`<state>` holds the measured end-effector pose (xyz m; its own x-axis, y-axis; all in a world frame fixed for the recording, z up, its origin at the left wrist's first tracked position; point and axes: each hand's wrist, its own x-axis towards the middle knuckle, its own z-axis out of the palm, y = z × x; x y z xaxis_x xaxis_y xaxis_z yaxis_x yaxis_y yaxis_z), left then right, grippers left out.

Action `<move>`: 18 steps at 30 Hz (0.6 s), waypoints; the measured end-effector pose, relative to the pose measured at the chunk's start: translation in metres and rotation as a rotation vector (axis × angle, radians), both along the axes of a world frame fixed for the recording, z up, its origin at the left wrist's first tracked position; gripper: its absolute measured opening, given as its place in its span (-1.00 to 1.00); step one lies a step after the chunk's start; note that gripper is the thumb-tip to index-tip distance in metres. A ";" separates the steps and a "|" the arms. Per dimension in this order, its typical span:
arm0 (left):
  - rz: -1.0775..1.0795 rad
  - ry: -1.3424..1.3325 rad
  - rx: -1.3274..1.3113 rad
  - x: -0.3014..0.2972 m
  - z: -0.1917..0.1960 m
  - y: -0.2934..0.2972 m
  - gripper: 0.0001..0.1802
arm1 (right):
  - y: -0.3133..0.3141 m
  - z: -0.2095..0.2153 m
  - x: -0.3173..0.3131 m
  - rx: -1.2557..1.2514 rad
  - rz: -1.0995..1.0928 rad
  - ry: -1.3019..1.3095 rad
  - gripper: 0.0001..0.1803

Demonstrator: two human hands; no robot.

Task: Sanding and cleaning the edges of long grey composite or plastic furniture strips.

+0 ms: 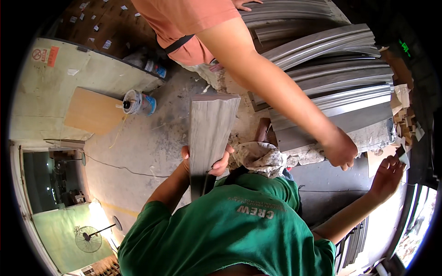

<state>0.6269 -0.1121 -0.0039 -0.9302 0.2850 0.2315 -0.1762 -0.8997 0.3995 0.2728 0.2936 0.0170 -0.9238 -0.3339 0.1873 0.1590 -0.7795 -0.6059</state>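
My left hand point(208, 162) is closed around a long grey moulding plank point(211, 133), which stands on end in front of my green shirt. Out to the right, my right hand point(389, 177) has its fingers spread and holds nothing; it reaches toward small wood and cardboard scraps point(403, 133) beside a stack of grey moulding strips point(331, 78). A co-worker in an orange shirt stretches an arm across the stack, that hand point(340, 149) closed at the stack's near edge, close to my right hand. A dirty white rag point(260, 158) lies between my hands.
On the concrete floor to the left are an open paint can point(138, 102), a flat wooden board point(94, 110) and a bottle point(156, 69). A floor fan point(87, 239) stands at lower left. More grey strips lie at lower right point(354, 244).
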 end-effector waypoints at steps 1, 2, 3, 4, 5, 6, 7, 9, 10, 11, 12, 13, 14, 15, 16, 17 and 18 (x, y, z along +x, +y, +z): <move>0.037 -0.048 0.002 0.000 0.000 0.002 0.23 | 0.024 -0.022 -0.013 0.001 -0.001 0.000 -0.72; 0.035 -0.048 0.003 -0.001 -0.001 0.002 0.23 | 0.044 -0.043 -0.023 0.017 -0.056 -0.117 -0.72; 0.024 -0.026 0.003 -0.002 -0.004 0.001 0.24 | 0.061 -0.063 -0.031 0.032 -0.110 -0.233 -0.73; 0.009 -0.002 0.006 -0.005 -0.006 0.000 0.25 | 0.074 -0.083 -0.037 0.081 -0.143 -0.228 -0.71; 0.001 0.001 0.012 -0.008 -0.010 -0.003 0.25 | 0.082 -0.100 -0.040 0.091 -0.075 -0.182 -0.70; -0.065 0.043 0.005 -0.011 -0.013 -0.007 0.27 | 0.092 -0.116 -0.040 0.105 -0.013 -0.134 -0.69; -0.141 0.090 0.003 -0.015 -0.016 -0.010 0.31 | 0.105 -0.135 -0.039 0.195 -0.072 -0.206 -0.68; -0.217 0.119 -0.006 -0.014 -0.020 -0.017 0.32 | 0.090 -0.162 -0.037 0.531 -0.288 -0.307 -0.65; -0.291 0.157 -0.016 -0.017 -0.024 -0.019 0.33 | 0.102 -0.185 -0.046 0.638 -0.216 -0.151 -0.62; -0.318 0.147 -0.004 -0.020 -0.023 -0.021 0.33 | 0.135 -0.219 -0.051 1.086 -0.366 0.223 -0.65; -0.266 0.096 -0.045 -0.004 -0.017 -0.022 0.33 | 0.077 -0.201 -0.046 0.401 -0.250 -0.405 -0.72; -0.262 0.140 -0.065 -0.003 -0.013 -0.023 0.32 | 0.046 -0.179 -0.043 0.328 -0.300 -0.561 -0.83; -0.286 0.202 -0.073 -0.012 -0.010 -0.024 0.32 | 0.077 -0.198 -0.044 0.186 -0.187 -0.435 -0.81; -0.288 0.204 -0.067 -0.010 -0.011 -0.024 0.32 | 0.042 -0.174 -0.037 0.324 -0.332 -0.511 -0.85; -0.290 0.221 -0.057 -0.011 -0.013 -0.026 0.31 | 0.027 -0.155 -0.029 0.344 -0.420 -0.566 -0.86; -0.284 0.233 -0.073 -0.011 -0.008 -0.024 0.31 | 0.024 -0.157 -0.026 0.374 -0.420 -0.531 -0.83; -0.286 0.239 -0.066 -0.012 -0.009 -0.025 0.31 | 0.020 -0.153 -0.024 0.423 -0.421 -0.495 -0.81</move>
<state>0.6147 -0.1368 -0.0124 -0.7324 0.5474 0.4049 -0.3115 -0.7982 0.5157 0.2491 0.3131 -0.1363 -0.9317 0.1129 -0.3452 0.2298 -0.5527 -0.8011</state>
